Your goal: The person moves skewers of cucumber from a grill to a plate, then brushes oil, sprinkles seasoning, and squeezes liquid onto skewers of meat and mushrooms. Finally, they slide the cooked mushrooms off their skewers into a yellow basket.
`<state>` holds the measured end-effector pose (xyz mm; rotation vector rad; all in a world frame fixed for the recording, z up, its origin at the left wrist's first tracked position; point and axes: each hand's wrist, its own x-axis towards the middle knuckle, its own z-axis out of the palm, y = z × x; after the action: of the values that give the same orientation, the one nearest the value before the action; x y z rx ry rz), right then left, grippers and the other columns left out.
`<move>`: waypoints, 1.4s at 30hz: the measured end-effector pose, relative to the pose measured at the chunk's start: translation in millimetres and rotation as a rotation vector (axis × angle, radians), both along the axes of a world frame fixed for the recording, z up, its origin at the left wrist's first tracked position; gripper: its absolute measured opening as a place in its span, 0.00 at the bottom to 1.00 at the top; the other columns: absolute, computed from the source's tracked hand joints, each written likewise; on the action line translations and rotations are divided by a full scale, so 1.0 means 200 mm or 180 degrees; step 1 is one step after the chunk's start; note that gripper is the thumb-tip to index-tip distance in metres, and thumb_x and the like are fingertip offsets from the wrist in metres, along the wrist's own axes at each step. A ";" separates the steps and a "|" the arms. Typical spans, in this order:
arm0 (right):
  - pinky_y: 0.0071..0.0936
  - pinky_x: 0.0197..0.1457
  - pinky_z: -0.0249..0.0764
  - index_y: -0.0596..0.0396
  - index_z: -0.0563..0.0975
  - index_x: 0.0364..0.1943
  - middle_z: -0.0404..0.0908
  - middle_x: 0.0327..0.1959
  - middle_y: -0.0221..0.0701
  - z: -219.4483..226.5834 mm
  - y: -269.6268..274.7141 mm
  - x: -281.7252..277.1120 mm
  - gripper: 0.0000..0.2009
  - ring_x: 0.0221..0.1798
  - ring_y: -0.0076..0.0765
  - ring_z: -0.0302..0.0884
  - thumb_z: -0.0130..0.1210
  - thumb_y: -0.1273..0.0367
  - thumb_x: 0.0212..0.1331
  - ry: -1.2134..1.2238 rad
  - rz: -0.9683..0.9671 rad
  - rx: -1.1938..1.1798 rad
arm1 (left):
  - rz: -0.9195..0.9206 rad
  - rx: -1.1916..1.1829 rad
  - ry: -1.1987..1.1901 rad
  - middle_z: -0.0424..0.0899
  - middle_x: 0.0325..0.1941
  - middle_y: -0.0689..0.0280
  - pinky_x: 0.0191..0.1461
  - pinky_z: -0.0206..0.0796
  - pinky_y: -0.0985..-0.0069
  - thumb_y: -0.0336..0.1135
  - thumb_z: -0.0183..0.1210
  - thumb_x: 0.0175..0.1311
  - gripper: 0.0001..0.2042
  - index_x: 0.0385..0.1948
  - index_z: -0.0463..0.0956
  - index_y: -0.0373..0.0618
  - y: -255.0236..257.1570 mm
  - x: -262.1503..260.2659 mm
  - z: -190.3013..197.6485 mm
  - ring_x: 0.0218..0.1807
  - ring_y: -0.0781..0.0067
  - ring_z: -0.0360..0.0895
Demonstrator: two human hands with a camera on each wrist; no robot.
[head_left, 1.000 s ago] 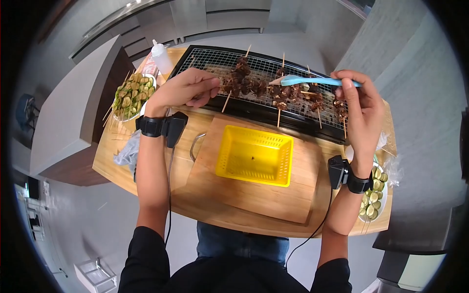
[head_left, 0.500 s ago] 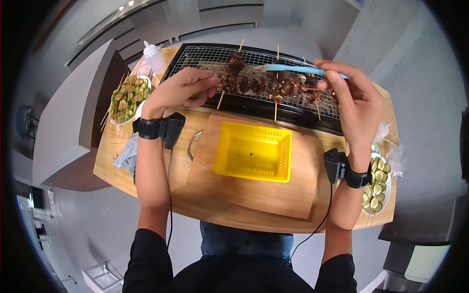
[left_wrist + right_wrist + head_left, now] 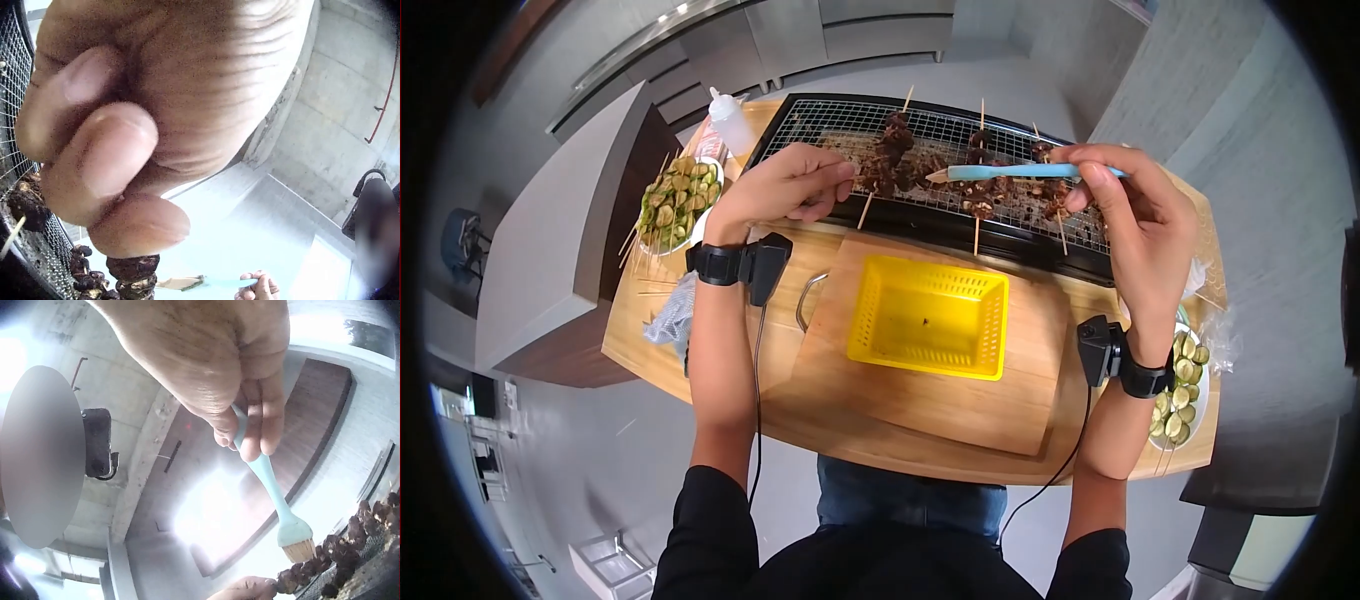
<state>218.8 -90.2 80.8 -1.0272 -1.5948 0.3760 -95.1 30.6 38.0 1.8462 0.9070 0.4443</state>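
My left hand pinches the near end of a meat skewer, its dark chunks extending rightward from the fingertips over the black grill. A light blue basting brush is held in my right hand, its handle between thumb and fingers. In the right wrist view the tan bristles are right at the row of meat, pointing down. Crossing the wire grate are several other skewers of browned meat, their bare stick ends jutting over the grill's edges.
A yellow plastic basket stands on the wooden cutting board in front of the grill. Plates of skewered green vegetable slices lie at far left and at right. Behind the left plate stands a squeeze bottle; a grey cloth lies nearer.
The brush first swung left and up away from the meat, then came back down so its bristles are over the held skewer. My left hand keeps its pinch in nearly the same place.
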 end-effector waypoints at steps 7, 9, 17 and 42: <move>0.17 0.38 0.77 0.63 0.81 0.40 0.86 0.38 0.33 -0.04 0.03 -0.03 0.07 0.33 0.21 0.82 0.55 0.74 0.64 0.0037 0.0101 0.0263 | -0.0345 0.0007 -0.0170 0.60 0.09 0.76 0.17 0.43 0.83 0.39 0.45 0.76 0.18 0.24 0.70 0.39 -0.01 0.03 -0.01 0.12 0.88 0.52; 0.18 0.39 0.78 0.63 0.81 0.40 0.85 0.39 0.34 -0.04 0.04 -0.03 0.07 0.35 0.23 0.84 0.56 0.74 0.64 0.0002 0.0256 0.0197 | -0.0259 0.0010 -0.0060 0.63 0.10 0.75 0.18 0.45 0.83 0.41 0.46 0.76 0.18 0.25 0.71 0.40 -0.02 0.03 0.00 0.13 0.87 0.53; 0.16 0.36 0.74 0.62 0.82 0.39 0.86 0.36 0.32 -0.03 0.02 -0.03 0.06 0.31 0.21 0.81 0.56 0.74 0.63 -0.0097 0.0086 0.0076 | -0.0146 0.0013 -0.0104 0.62 0.10 0.75 0.17 0.44 0.83 0.41 0.46 0.76 0.18 0.24 0.71 0.39 -0.02 0.02 0.01 0.13 0.87 0.54; 0.17 0.37 0.77 0.63 0.81 0.36 0.85 0.38 0.36 -0.02 0.00 -0.07 0.04 0.31 0.23 0.81 0.59 0.77 0.59 -0.0035 0.0295 0.0165 | -0.0204 -0.0030 -0.0174 0.63 0.10 0.74 0.19 0.45 0.83 0.38 0.46 0.75 0.17 0.25 0.72 0.38 -0.03 0.03 0.01 0.13 0.86 0.54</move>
<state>205.2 -90.5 77.0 -0.9196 -1.6575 0.3903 -89.2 23.9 40.8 1.8403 0.8095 0.4481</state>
